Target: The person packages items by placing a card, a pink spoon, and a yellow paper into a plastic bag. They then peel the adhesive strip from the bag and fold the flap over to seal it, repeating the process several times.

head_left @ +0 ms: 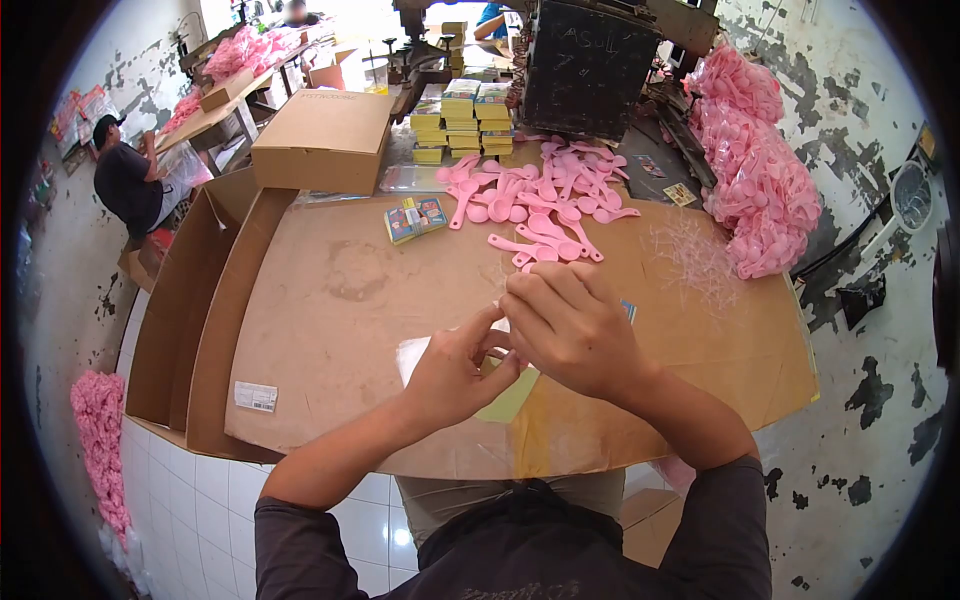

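Note:
My left hand is curled over the near middle of the cardboard-covered table, its thumb bent toward the fingers. My right hand is closed beside it, knuckles up, and meets the left fingertips. What the fingers pinch is hidden or too small to make out. Beneath the hands lies a pale yellow-green sheet or card. Some white material shows left of my left hand. Just beyond my right hand is a loose heap of pink plastic spoons. A banded stack of printed cards lies to their left.
Stacked yellow-edged cards and a cardboard box stand at the back, near a dark machine. Bagged pink spoons and clear thin strips lie right. An open carton adjoins the left edge. Another person sits left.

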`<action>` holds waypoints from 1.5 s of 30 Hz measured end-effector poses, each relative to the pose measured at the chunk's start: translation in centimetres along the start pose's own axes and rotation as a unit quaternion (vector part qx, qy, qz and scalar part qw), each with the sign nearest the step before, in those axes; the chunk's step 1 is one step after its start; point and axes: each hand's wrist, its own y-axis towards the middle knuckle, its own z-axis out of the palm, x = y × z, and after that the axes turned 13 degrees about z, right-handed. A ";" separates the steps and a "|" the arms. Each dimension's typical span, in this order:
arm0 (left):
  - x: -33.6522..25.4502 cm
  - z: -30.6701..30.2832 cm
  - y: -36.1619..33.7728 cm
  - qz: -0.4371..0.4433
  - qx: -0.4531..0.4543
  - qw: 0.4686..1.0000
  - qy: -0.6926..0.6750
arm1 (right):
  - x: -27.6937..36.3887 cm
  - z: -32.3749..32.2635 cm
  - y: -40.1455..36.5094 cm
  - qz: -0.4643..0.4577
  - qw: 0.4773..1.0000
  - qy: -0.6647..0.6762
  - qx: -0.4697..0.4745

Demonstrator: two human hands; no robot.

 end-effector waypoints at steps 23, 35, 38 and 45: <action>1.3 -0.1 0.8 -0.119 -0.060 0.950 -0.283 | -23.4 -3.3 -13.6 0.440 0.887 -0.096 0.099; 2.2 0.8 0.4 -0.114 -0.056 0.948 -0.292 | -3.2 0.9 -5.2 0.299 0.779 0.497 0.239; 2.1 0.7 0.5 -0.107 -0.054 0.954 -0.274 | -3.2 2.7 -5.9 0.374 0.626 0.637 0.251; 3.1 0.4 0.3 -0.152 -0.040 0.951 -0.265 | -4.9 2.7 -6.3 0.421 0.622 0.614 0.242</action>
